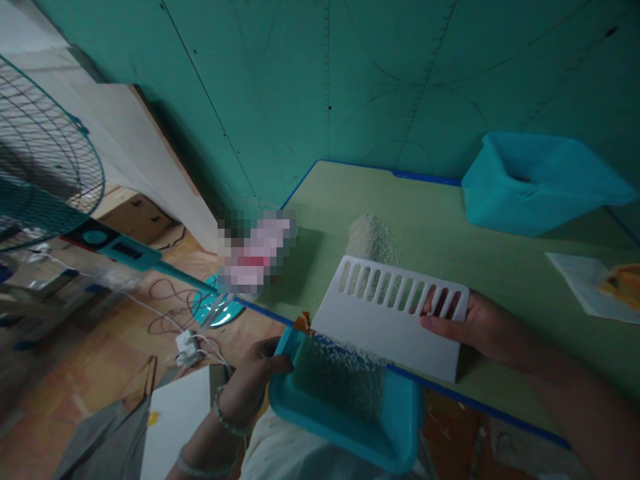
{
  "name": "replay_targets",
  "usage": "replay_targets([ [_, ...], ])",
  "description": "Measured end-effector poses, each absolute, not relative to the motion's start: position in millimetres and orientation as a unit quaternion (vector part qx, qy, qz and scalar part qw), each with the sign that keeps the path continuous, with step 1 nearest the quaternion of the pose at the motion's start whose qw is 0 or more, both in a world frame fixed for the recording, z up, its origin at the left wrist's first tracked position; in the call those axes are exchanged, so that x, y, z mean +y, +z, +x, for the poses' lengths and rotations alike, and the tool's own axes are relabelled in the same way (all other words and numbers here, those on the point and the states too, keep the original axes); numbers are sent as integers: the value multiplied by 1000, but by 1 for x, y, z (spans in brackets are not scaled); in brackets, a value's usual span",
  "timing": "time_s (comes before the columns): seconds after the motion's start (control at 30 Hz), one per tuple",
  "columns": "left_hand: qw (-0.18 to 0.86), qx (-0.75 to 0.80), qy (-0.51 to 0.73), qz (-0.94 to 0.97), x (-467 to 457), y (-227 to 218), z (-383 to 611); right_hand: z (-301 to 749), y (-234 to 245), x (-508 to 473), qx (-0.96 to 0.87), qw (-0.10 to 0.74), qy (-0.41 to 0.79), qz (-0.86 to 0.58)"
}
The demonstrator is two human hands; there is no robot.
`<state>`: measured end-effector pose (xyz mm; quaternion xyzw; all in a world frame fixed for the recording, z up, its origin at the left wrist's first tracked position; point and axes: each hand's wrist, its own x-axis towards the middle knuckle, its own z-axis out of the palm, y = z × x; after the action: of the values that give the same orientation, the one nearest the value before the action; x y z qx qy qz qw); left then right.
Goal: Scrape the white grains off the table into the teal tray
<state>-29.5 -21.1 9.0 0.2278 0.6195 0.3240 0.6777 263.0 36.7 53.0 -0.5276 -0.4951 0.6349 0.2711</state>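
Note:
My left hand (255, 377) grips the left rim of a blue plastic tray (345, 433), held just below the table's front edge. White granules (350, 373) lie in the tray and along its far side by the edge. In my right hand (480, 327) is a flat white slotted board (380, 327), its thumb on top and fingertips showing through the slots. The board rests tilted on the table, its near long edge by the tray. Behind it stands a small heap of white granules (370, 237). An orange-brown scrap (303, 323) sits at the tray's far left corner.
A larger blue bin (525, 193) stands at the table's back right. Near the right edge lies a white sheet (575, 283) with an orange item (623, 283) on it. At the table's left is a blurred pink packet (260, 253). A standing fan (45, 153) and cables occupy the left.

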Motion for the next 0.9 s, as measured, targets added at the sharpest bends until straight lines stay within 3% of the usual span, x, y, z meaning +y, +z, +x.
replay_targets([
  [0.27, 668, 637, 312, 223, -19, 9, -30, 268, 49, 38, -480, 261, 657, -519],
  [0.5, 666, 643, 317, 207, -21, 11, -28, 272, 58, 58, -322, 547, 502, -588],
  [0.6, 669, 641, 318, 203, -20, 9, -29, 278, 59, 69, -298, 617, 431, -587],
  [0.9, 677, 625, 325, 215, -22, 1, -37, 293, 38, 77, -334, 611, 379, -610],
])
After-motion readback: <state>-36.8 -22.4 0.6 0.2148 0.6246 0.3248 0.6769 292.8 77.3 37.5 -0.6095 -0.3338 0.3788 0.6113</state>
